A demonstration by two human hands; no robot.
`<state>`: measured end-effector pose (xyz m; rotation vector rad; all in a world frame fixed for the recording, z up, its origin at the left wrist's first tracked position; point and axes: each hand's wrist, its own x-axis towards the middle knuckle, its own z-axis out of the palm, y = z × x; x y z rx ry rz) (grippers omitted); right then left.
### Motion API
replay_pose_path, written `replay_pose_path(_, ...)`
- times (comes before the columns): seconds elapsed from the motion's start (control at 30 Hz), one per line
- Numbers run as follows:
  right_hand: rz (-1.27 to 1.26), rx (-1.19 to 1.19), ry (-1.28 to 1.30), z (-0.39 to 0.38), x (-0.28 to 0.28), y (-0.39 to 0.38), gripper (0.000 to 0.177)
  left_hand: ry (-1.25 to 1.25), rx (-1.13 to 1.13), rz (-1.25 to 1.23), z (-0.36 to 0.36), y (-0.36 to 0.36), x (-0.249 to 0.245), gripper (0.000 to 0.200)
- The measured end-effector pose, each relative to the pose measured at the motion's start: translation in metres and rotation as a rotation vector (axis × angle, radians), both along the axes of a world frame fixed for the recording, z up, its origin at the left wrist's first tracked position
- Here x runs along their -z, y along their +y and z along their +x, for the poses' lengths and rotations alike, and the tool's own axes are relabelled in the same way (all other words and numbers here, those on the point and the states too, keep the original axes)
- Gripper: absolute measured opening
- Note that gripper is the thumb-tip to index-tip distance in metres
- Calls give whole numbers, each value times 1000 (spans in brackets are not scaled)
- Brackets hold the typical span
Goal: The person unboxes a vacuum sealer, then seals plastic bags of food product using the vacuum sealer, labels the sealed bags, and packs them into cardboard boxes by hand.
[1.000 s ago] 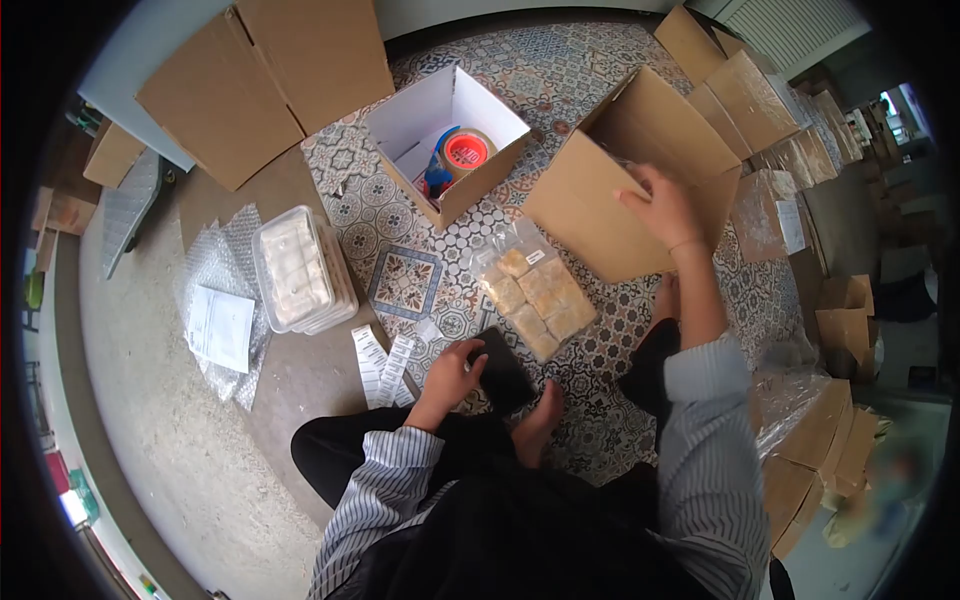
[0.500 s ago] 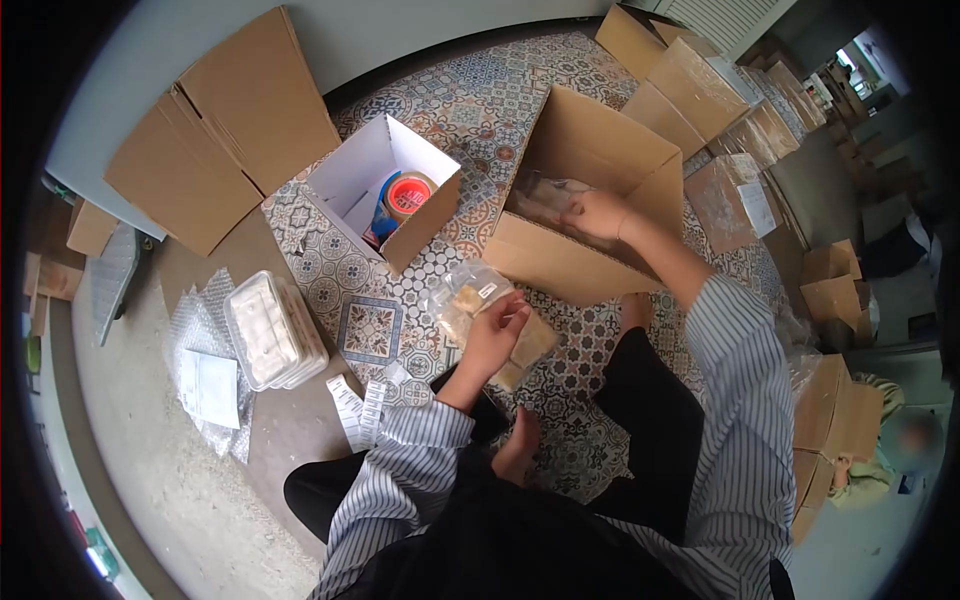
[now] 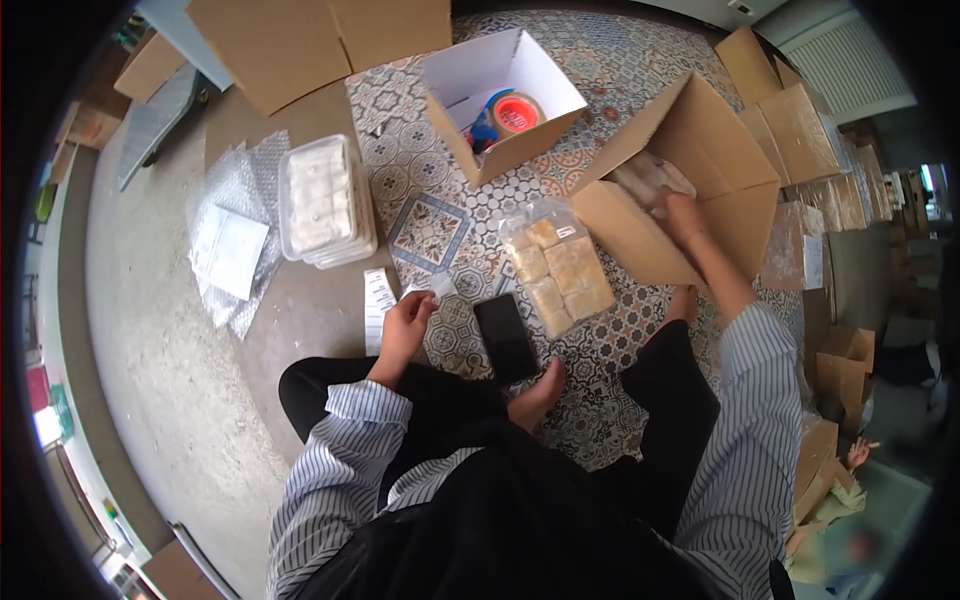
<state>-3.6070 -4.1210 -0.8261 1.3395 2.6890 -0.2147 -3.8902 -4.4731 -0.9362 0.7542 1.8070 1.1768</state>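
Patterned ceramic tiles (image 3: 432, 232), printed with stars, scrolls and squares in blue, grey and rust, cover the middle of the floor beside rough, mottled grey concrete (image 3: 150, 260). Large sheets of smooth brown cardboard (image 3: 290, 45) stand at the back, and boxes with glossy plastic film (image 3: 795, 135) line the right side.

Seated on the floor, a person in striped sleeves and dark trousers reaches the right hand (image 3: 682, 213) into a deep, open brown box (image 3: 632, 235). Its fingers touch a clear, wrinkled plastic pack (image 3: 640, 178) inside; how firmly they close on it cannot be told. The left hand (image 3: 402, 328) is well apart from the right, fingers curled, tips at a small translucent piece (image 3: 441, 285) above the tiles; whether they pinch it is unclear.

Between the hands, a transparent floor pack (image 3: 563, 275) of squarish, crumbly-looking golden blocks lies flat near the brown box, just beside a flat black phone (image 3: 506, 338). White printed labels (image 3: 376, 300) lie near the left hand. Beyond, a white-lined box (image 3: 512, 148) contains a round tape roll (image 3: 517, 113) with a red centre. To the left, rounded clear plastic tubs (image 3: 322, 200) of pale contents stand stacked near dimpled bubble wrap (image 3: 268, 170) with a paper sheet (image 3: 235, 250) on it. At lower right, another person's hand (image 3: 858, 453) shows.
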Motion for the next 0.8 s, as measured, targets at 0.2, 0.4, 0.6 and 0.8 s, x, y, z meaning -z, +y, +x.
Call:
replay_pose_path(0.2,397,-40,-57,-26,-136,-34,26,576,203,-3,49,11,-3,37)
replay_pose_path(0.4,705,-224,58,-27,-241,-86,24,902,253,-370,102,46,-12,72)
replay_pose_path(0.6,437,-579,177,-51,-255,-170,30,379,585,-454,77,49,-1,42)
replay_pose_path(0.8,316,-990,145,-74,-112,-165,18,991,766,-102,107,7,-26,60)
